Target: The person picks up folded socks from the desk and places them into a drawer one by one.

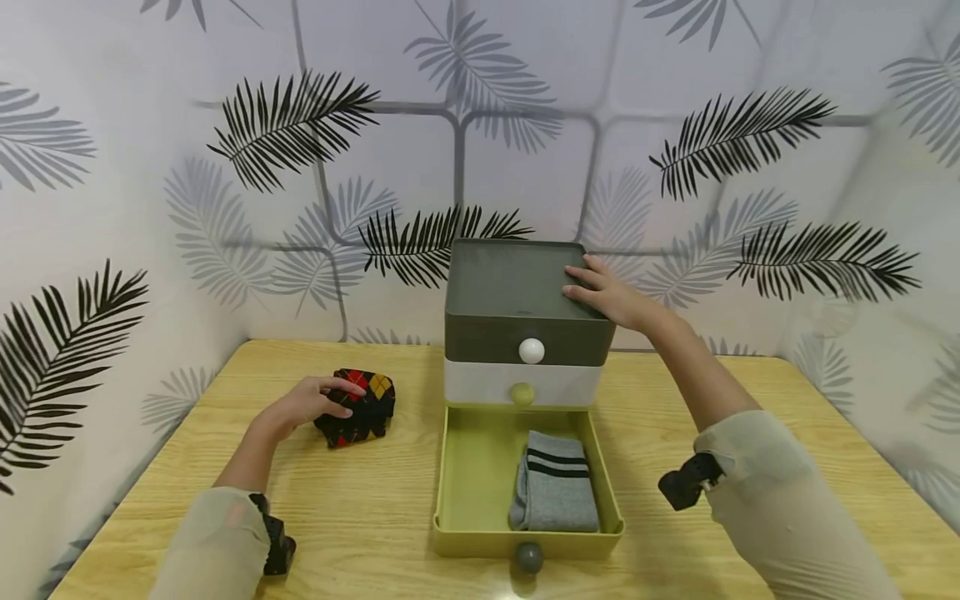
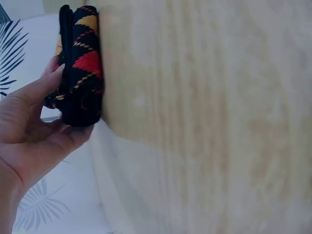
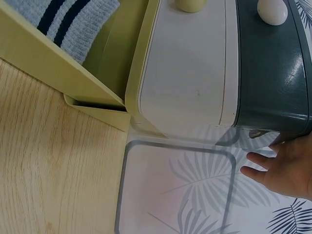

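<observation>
My left hand (image 1: 309, 403) grips a folded pair of black argyle socks (image 1: 369, 408) with red and yellow diamonds, over the left part of the table. In the left wrist view the thumb and fingers pinch the end of the rolled socks (image 2: 87, 68). With fingers spread, my right hand (image 1: 611, 296) rests on the right edge of the top of a small drawer unit (image 1: 517, 279). Its yellow-green bottom drawer (image 1: 480, 483) is pulled out. Folded grey socks (image 1: 561, 487) with black stripes lie in that drawer's right half.
The unit's dark grey top drawer has a white knob (image 1: 532, 351); the white middle one has a yellow-green knob (image 1: 522, 394). Both are closed. A grey knob (image 1: 529, 557) sits on the pulled-out drawer's front. Leaf-patterned walls surround the wooden table (image 1: 375, 517) behind and at the sides.
</observation>
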`<state>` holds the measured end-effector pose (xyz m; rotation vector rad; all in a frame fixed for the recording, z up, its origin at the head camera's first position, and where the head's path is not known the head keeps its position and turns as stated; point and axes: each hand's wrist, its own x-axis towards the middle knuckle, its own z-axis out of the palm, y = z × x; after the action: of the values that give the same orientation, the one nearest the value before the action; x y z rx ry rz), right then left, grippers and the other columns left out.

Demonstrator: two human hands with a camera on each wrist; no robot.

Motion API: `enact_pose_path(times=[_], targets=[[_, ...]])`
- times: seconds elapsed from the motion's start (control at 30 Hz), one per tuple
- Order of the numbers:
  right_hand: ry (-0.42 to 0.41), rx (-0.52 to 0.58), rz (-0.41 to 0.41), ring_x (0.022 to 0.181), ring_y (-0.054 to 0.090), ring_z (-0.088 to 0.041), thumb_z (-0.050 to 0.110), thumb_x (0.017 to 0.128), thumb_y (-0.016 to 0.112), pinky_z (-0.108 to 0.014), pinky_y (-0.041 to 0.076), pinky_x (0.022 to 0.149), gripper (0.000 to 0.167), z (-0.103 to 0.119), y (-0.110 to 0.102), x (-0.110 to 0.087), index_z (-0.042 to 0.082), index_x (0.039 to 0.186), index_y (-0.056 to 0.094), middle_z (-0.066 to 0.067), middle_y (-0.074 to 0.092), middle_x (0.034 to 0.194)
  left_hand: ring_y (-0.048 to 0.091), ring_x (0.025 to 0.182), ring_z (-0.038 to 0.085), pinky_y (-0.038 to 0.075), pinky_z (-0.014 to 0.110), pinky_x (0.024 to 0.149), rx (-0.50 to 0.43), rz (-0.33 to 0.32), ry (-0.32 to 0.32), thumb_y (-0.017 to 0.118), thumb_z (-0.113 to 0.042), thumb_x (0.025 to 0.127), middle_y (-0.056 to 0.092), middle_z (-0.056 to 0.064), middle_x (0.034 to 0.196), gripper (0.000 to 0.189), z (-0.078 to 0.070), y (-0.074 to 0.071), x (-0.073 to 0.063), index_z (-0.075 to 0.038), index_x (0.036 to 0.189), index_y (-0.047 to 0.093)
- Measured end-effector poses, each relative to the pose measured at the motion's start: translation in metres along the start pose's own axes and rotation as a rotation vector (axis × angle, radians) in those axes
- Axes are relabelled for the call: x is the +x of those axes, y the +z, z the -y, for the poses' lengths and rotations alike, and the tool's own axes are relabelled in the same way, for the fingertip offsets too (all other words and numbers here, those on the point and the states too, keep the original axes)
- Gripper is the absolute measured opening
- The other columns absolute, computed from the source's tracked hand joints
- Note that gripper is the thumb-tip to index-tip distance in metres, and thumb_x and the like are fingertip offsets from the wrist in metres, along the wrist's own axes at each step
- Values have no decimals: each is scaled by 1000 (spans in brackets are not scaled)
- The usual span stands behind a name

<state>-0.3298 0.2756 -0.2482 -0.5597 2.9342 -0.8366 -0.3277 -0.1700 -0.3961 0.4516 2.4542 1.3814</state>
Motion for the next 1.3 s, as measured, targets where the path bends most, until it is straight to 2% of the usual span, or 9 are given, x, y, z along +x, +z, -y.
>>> enact_pose_path(times=[0.13, 0.27, 0.37, 0.57, 0.77, 0.9, 1.0, 1.17, 1.3], targets=[[0, 6, 2, 135, -7, -37, 30, 99, 39, -55, 2, 105, 59, 0, 0, 1, -1, 145, 19, -23, -4, 149, 30, 122, 47, 36, 54, 92, 19, 59, 28, 60, -2, 86, 24, 30, 141, 42, -5, -2, -2, 2, 127, 53], [1, 10, 5, 135, -7, -37, 31, 98, 39, -56, 2, 105, 60, 0, 1, 2, -1, 145, 20, -23, -4, 149, 18, 127, 50, 33, 56, 93, -1, 77, 40, 60, -2, 87, 18, 29, 143, 42, -4, -4, -4, 2, 128, 51], [1, 12, 2, 135, -7, -37, 30, 98, 39, -56, 2, 105, 59, 0, 0, 2, -1, 145, 20, -23, -4, 149, 9, 129, 50, 26, 61, 96, -39, 76, 40, 60, -4, 87, 15, 27, 145, 44, -2, -5, -4, 0, 130, 49], [-9, 24, -5, 135, -6, -39, 28, 98, 40, -56, 2, 105, 58, 1, 1, 0, -3, 144, 21, -24, -3, 149, 7, 130, 48, 20, 64, 97, -46, 31, 31, 61, -8, 88, 16, 24, 146, 49, -4, -6, -8, -4, 134, 46], [-8, 28, -2, 134, -6, -39, 28, 99, 40, -56, 3, 105, 58, 3, 2, 0, -3, 144, 21, -25, -3, 149, 16, 129, 47, 25, 61, 97, -29, 35, 38, 62, -10, 87, 17, 24, 146, 51, -21, -2, -14, -4, 135, 46], [-7, 31, -3, 134, -7, -39, 28, 98, 40, -57, 2, 105, 59, 3, 1, 0, -3, 144, 21, -25, -4, 149, 28, 125, 46, 35, 54, 94, -47, 43, 45, 62, -10, 87, 16, 25, 146, 52, -35, 0, -19, -3, 135, 45], [-12, 28, -4, 134, -7, -39, 29, 98, 40, -57, 2, 104, 59, 3, 1, -1, -3, 144, 20, -25, -4, 149, 31, 124, 46, 42, 49, 89, -50, 49, 44, 63, -11, 88, 15, 25, 146, 51, -43, 2, -23, -4, 136, 45], [-11, 30, -4, 135, -7, -38, 30, 98, 39, -56, 2, 105, 60, 2, 1, 0, -2, 145, 20, -24, -4, 149, 21, 128, 46, 37, 52, 92, -38, 48, 50, 63, -12, 87, 17, 24, 146, 51, -55, 6, -30, -5, 135, 47], [-4, 27, -4, 135, -7, -38, 30, 99, 39, -56, 2, 105, 59, 1, 1, 0, -1, 145, 20, -23, -5, 149, 26, 126, 45, 35, 55, 93, -57, 52, 35, 64, -11, 87, 16, 24, 146, 50, -66, 11, -36, -6, 134, 48]])
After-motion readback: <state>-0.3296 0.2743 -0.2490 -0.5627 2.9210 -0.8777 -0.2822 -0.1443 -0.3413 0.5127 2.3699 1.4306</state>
